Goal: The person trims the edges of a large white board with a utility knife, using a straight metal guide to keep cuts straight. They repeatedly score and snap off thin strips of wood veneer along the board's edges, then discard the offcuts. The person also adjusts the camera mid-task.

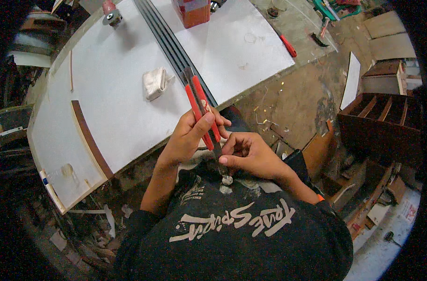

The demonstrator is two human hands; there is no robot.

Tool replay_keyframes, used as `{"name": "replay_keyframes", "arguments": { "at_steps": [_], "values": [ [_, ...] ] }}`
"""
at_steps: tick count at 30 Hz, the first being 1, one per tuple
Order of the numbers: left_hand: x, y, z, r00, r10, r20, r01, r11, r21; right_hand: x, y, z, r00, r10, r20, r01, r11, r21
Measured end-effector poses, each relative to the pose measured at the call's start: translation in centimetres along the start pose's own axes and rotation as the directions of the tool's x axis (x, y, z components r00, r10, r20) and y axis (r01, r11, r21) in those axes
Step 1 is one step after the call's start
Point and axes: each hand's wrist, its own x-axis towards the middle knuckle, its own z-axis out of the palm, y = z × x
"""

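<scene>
Fingers of the left hand (185, 136) clamp a red-handled tool (205, 107), long axis running from the bench's (115, 107) near edge toward the black shirt (237, 246); the right hand (253, 152), hold unclear, is nearer its dark lower end. White cloth (154, 84) lies beyond.

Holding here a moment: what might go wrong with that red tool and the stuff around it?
Pinch or slip: the left hand grips the red tool while the right hand's fingers curl close by its lower end, so a slip could catch them.
Snag: that end is close to the shirt and might catch it.
Knock: the dark rails reach the table's near edge, so an elbow or hand could shift them.
</scene>
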Motion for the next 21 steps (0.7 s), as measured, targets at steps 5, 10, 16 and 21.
{"name": "replay_keyframes", "arguments": {
  "at_steps": [5,10,16,21],
  "values": [
    [-0.3,0.1,-0.1,1.0,0.012,0.017,-0.012,1.0,-0.013,-0.6,0.4,-0.5,0.999,0.042,0.03,-0.044,0.997,0.069],
    [-0.4,0.3,-0.1,1.0,0.011,0.021,-0.011,1.0,-0.001,-1.1,0.9,-0.9,0.994,0.073,0.078,-0.081,0.991,0.105],
    [-0.7,0.2,0.0,1.0,-0.001,0.017,0.001,1.0,0.007,-2.3,0.8,-1.3,0.985,0.114,0.132,-0.112,0.993,-0.019],
    [-0.4,0.2,0.3,0.999,0.027,0.024,-0.026,0.999,-0.042,-2.1,0.7,-1.0,0.993,0.076,0.094,-0.068,0.994,-0.086]
  ]
}}
